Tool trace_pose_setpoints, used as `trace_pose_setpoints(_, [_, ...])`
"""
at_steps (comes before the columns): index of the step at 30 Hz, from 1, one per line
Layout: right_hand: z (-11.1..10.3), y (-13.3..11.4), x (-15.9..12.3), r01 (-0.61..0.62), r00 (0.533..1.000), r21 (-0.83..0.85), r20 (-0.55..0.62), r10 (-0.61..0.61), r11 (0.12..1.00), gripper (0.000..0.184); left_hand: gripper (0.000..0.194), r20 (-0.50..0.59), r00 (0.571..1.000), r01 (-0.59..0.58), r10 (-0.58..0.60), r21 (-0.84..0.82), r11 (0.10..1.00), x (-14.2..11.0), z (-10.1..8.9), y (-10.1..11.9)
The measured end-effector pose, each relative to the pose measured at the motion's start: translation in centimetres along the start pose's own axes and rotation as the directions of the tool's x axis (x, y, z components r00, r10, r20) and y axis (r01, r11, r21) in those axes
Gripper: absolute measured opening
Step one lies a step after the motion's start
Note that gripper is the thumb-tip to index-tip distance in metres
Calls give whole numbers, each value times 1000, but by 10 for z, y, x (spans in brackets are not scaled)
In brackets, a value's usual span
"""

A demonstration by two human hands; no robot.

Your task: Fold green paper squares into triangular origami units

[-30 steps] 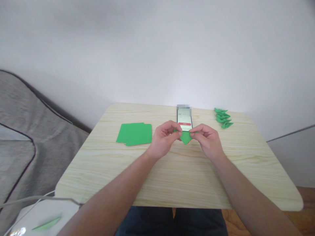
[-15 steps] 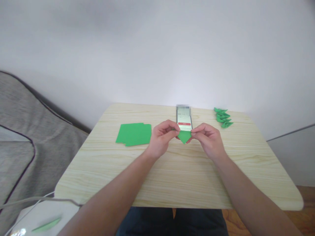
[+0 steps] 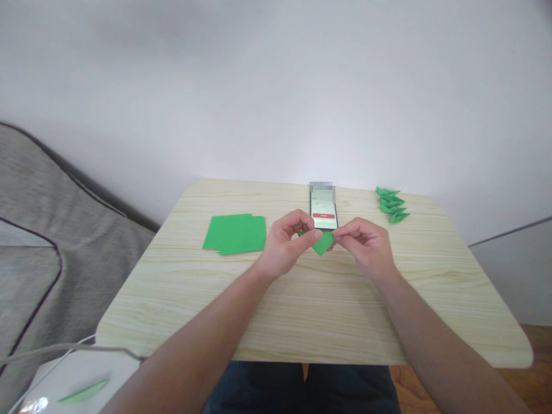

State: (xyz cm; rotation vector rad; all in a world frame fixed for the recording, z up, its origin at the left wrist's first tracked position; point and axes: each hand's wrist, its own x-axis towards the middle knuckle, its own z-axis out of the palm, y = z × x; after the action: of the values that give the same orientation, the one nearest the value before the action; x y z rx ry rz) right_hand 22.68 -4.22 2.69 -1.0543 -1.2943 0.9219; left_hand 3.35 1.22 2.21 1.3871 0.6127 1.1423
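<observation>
Between my two hands is a small green paper (image 3: 321,245), folded into a triangle with one corner pointing toward me. My left hand (image 3: 288,241) is closed on its left side, the thumb lying along the top edge. At the right corner, my right hand (image 3: 363,242) pinches the paper between thumb and fingertips. Just behind the paper lies a phone (image 3: 323,208) with a lit screen and a red bar on it. Left of my left hand is a stack of green paper sheets (image 3: 235,234), not quite squared up.
Several folded green paper pieces (image 3: 391,204) sit in a row at the back right of the wooden table (image 3: 328,310). A white wall (image 3: 276,98) rises behind. At lower left are a cable (image 3: 73,347), a white surface with a pale green strip (image 3: 84,392), and grey fabric (image 3: 95,253).
My left thumb has slid right along the paper's top edge. The paper has come slightly toward me and tilted a little. My right hand keeps its pinch.
</observation>
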Motion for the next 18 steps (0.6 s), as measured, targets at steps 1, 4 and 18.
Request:
trace_pose_setpoints(1, [0,1,-1,14,1000,-19,7,-14,1000,3,24,3,1000,-1,1,22,1000,0,0,0])
trace_pose_setpoints(4, [0,5,-3,45,999,-66,18,-44,997,1,22,34,999,23,-24,41,999,1,2,0])
trace_pose_setpoints(18, [0,4,1,-7,1000,-52,-10,6,999,11,11,8,999,-44,44,182,982,-1,3,-3])
